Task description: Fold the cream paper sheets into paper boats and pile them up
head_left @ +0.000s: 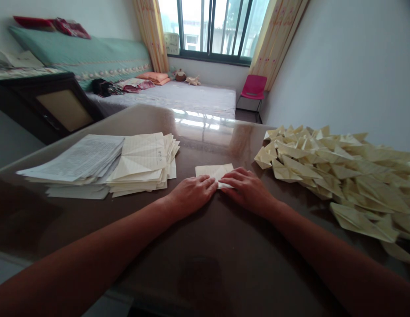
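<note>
In the head view, your left hand (193,193) lies with its fingers close together, pressed down at the near edge of a small cream sheet (211,170). Your right hand (247,189) meets it from the other side, fingers bent and slightly parted, their tips on the same sheet. Both thumbs are hard to make out, so I cannot tell whether you are pinching the edge or only pressing it.

The sheet lies on the table (158,259), between your hands and reaching just beyond your fingertips. A pale strip shows at its near edge by your right fingertips; I take that for a fold partly made, with this piece unfinished.

Beyond and to the right of your right hand, a broad heap of folded paper pieces (350,163) looks like the done share, and it is large. To the left of your left hand, a stack of creased cream sheets (142,154) and, farther left, a pile of printed sheets (82,154) lie unfolded, so a good deal of paper seems left.
</note>
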{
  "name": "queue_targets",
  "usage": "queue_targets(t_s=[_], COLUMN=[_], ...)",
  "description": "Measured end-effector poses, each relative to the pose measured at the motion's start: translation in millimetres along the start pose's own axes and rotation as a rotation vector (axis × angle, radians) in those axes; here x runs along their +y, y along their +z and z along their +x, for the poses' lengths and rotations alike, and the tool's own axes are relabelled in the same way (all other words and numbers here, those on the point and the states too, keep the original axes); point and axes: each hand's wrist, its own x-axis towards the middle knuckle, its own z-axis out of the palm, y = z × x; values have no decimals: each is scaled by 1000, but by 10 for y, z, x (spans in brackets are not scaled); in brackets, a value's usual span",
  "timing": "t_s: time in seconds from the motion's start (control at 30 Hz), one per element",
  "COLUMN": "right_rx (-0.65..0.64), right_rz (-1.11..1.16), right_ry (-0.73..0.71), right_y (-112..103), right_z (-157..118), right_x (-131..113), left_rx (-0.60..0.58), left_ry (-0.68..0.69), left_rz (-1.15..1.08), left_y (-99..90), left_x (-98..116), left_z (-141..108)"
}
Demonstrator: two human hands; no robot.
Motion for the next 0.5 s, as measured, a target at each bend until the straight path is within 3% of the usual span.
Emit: queue_targets(t_s=[0.1, 0.37, 0.5], right_rx=[-49, 4, 43], right_rz=[-10, -21, 117], right_ry=[-77, -107, -185], right_y=[47, -46, -125], right_z=[-13, -86, -103], right_x=[-14, 271, 153], left_rx=[9, 40, 50], left_ry=[-3, -4, -44], left_rz=[8, -32, -45], left_y=[16, -13, -101], left_x=[-7, -77, -108], left_z=[2, -17, -48])
